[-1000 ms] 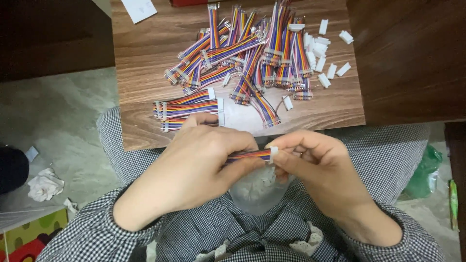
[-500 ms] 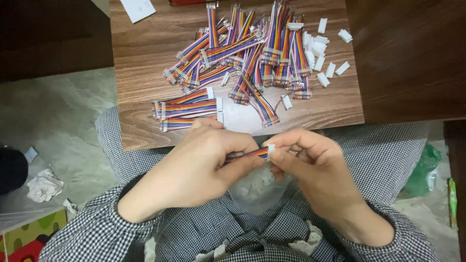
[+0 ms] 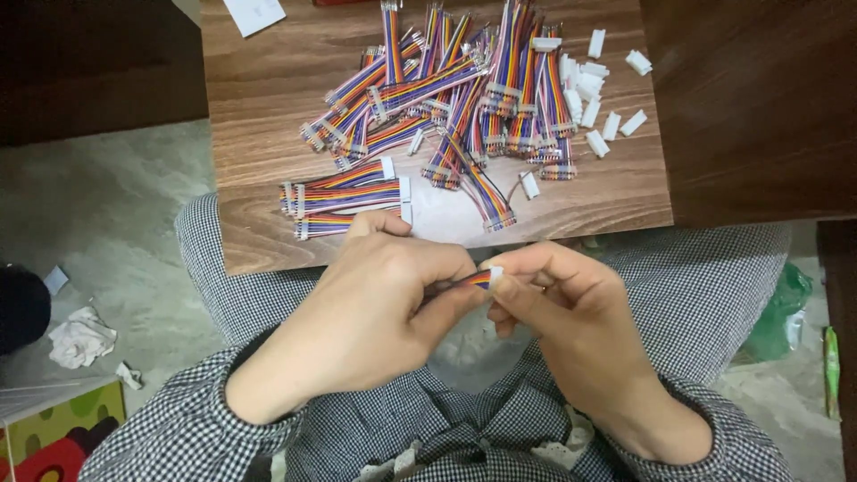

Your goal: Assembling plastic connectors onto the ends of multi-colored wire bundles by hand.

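My left hand (image 3: 375, 303) and my right hand (image 3: 571, 321) meet over my lap, just below the front edge of a small wooden board (image 3: 268, 89). Between their fingertips they pinch one short rainbow ribbon cable (image 3: 476, 279). My right thumb and forefinger press a small white connector (image 3: 495, 272) onto its end. Most of the cable is hidden inside my left fist. On the board lies a heap of several like cables (image 3: 464, 98), and three finished-looking ones (image 3: 348, 201) lie side by side near the front edge.
Loose white connectors (image 3: 594, 89) are scattered at the board's right side. A white paper slip (image 3: 254, 13) lies at its far edge. Crumpled paper (image 3: 80, 337) and a colourful box (image 3: 58, 437) are on the floor at left, a green bag (image 3: 786, 312) at right.
Both hands have shifted slightly lower and closer together. The visible stretch of cable between them is shorter, and the white connector now sits tight against my right fingertips.
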